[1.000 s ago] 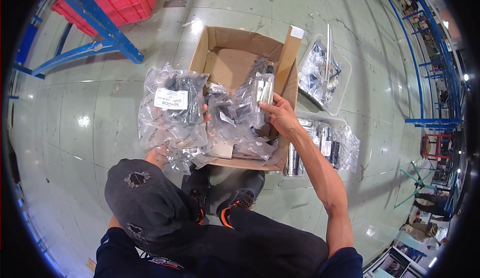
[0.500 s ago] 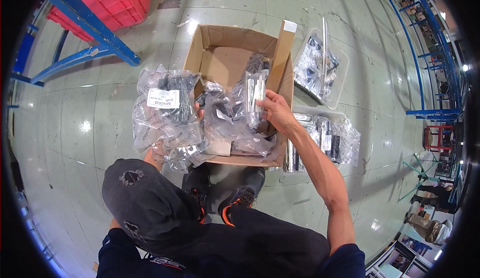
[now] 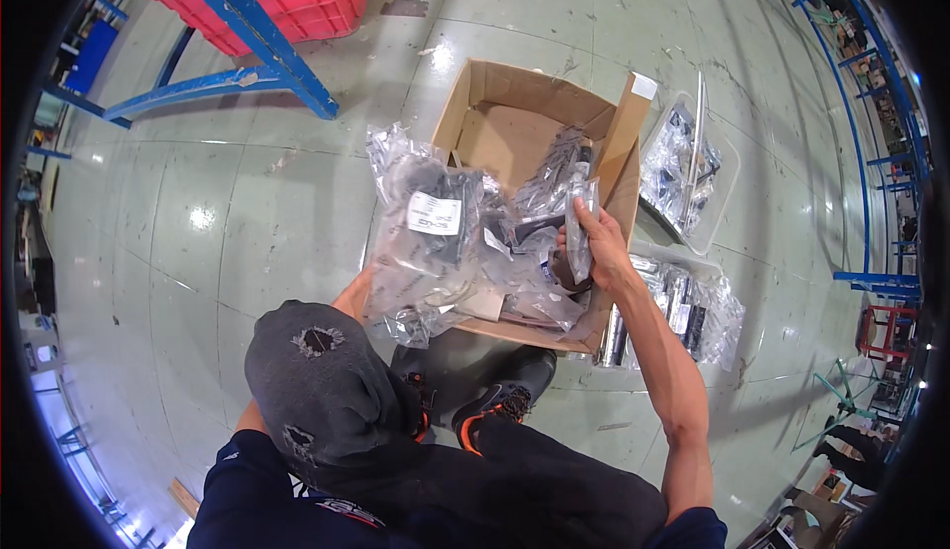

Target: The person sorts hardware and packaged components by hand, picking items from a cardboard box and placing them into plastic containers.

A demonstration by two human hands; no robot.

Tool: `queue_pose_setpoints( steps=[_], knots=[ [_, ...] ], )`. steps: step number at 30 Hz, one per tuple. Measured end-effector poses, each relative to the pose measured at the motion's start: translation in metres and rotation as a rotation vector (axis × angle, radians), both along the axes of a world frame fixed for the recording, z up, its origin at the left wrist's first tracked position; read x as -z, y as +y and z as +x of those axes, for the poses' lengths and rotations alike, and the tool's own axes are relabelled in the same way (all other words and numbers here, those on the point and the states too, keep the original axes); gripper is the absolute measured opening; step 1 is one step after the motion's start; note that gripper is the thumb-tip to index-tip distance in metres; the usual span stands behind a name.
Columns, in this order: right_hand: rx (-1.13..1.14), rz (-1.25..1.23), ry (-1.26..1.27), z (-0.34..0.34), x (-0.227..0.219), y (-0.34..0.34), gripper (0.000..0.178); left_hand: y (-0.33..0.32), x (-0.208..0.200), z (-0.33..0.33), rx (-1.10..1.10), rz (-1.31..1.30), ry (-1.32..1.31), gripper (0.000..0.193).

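My left hand [image 3: 358,293] is mostly behind a large clear plastic bag [image 3: 401,267] of dark parts with a white label. It holds the bag up at the left side of an open cardboard box [image 3: 515,82]; its fingers are hidden. Over the right part of the box, my right hand [image 3: 606,245] pinches a narrow clear plastic packet [image 3: 580,237], thumb on top, its contents hard to make out. Several more plastic bags [image 3: 539,297] with dark and silvery parts lie in the box, mostly in its near half.
A long cardboard piece [image 3: 627,129] stands along the box's right side. Right of the box are a translucent bin [image 3: 732,193] of bagged parts and more bagged profiles [image 3: 693,307]. A blue metal frame [image 3: 259,25] and red crate [image 3: 307,0] are far left. My shoes [image 3: 520,381] are close to the box.
My view has shifted, so the scene lies further right. The labelled bag has moved slightly right over the box's left edge. The packet in my right hand has turned and looks narrower.
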State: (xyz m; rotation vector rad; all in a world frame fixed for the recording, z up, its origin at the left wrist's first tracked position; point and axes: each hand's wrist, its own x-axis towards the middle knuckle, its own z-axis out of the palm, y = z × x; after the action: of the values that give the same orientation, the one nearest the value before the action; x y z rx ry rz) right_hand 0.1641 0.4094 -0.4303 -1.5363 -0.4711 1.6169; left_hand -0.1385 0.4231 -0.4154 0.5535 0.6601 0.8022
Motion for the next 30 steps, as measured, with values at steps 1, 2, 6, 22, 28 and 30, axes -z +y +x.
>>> queue_pose_setpoints(
  steps=[1, 2, 6, 22, 28, 30],
  knots=[
    [-0.025, 0.007, -0.018, -0.001, 0.002, 0.0, 0.033, 0.002, 0.004, 0.001, 0.021, 0.039, 0.075, 0.056],
    [-0.028, 0.009, -0.014, -0.002, 0.004, 0.0, 0.033, 0.004, 0.005, 0.001, 0.04, 0.081, 0.155, 0.057],
    [0.003, -0.09, -0.012, 0.004, 0.023, -0.005, 0.023, 0.005, 0.005, 0.016, 0.104, 0.192, 0.384, 0.058],
    [-0.506, 0.1, -0.244, -0.058, -0.019, -0.019, 0.046, 0.004, 0.009, 0.038, 0.097, 0.053, 0.58, 0.051],
    [-0.063, -0.121, -0.064, -0.03, -0.006, 0.015, 0.038, 0.006, 0.01, 0.025, 0.079, -0.11, 0.431, 0.041],
    [-0.061, -0.114, -0.069, -0.002, 0.015, 0.011, 0.037, 0.005, -0.001, 0.036, 0.074, -0.165, 0.375, 0.035]
  ],
)
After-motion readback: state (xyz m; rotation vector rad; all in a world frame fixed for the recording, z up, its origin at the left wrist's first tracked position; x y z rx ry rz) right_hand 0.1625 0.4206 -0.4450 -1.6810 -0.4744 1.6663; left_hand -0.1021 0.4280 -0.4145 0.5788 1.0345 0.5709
